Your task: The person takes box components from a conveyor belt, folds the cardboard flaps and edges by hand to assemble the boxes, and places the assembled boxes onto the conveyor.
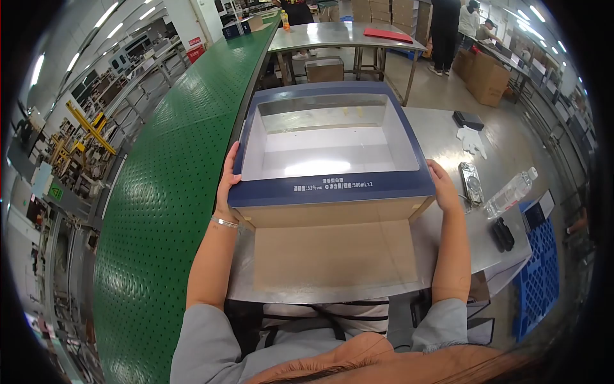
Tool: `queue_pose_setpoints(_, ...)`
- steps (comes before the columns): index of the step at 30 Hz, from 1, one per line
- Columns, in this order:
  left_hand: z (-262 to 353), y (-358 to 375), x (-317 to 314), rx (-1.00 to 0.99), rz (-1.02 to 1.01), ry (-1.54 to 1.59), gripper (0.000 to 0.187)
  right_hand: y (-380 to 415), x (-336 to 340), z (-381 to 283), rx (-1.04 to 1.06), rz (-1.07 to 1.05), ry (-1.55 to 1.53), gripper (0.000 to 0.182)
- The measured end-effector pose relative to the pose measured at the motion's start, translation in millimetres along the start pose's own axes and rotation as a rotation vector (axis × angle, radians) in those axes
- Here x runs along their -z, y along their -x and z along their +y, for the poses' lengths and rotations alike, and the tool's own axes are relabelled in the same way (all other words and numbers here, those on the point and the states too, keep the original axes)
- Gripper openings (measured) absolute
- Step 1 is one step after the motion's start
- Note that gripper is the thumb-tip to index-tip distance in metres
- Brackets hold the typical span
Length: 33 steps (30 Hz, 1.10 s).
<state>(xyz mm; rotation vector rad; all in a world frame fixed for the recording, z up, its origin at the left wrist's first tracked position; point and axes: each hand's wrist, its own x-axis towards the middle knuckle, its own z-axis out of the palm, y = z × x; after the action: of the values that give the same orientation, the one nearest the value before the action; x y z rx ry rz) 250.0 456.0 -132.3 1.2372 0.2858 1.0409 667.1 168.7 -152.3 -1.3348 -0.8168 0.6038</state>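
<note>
A large dark blue box (326,191) with a clear window in its top lies over the metal table, its printed edge facing me. A plain brown cardboard flap (336,256) extends from its near side toward me. My left hand (229,176) grips the box's left side near the front corner. On the right side, my right hand (444,185) holds the box near the other front corner. Both hands have their fingers partly hidden behind the box's sides. Through the window a white interior shows.
Left of the box runs a green perforated conveyor (166,166). On the metal table (428,128) at right lie a white glove (472,141), a metallic device (471,184), a plastic bottle (511,192) and a black object (503,235). People stand in the back.
</note>
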Motion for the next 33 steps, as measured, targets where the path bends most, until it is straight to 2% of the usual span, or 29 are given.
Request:
queue_pose_setpoints(2,-3,1,5,-0.002,-0.025,0.012,0.089,2,24,-7,0.098,-0.333,0.086,0.026)
queue_pose_setpoints(7,8,8,2,0.021,0.017,0.031,0.089,20,23,-35,-0.044,-0.482,0.023,0.021)
queue_pose_setpoints(12,11,9,4,0.015,0.006,0.041,0.089,17,16,-29,-0.027,-0.513,-0.068,0.025)
queue_pose_setpoints(28,11,7,3,0.01,0.03,0.0,0.091,13,15,-16,-0.045,-0.445,-0.073,0.026)
queue_pose_setpoints(33,12,8,9,0.005,-0.004,0.008,0.09,16,15,-21,0.019,-0.461,-0.046,0.02)
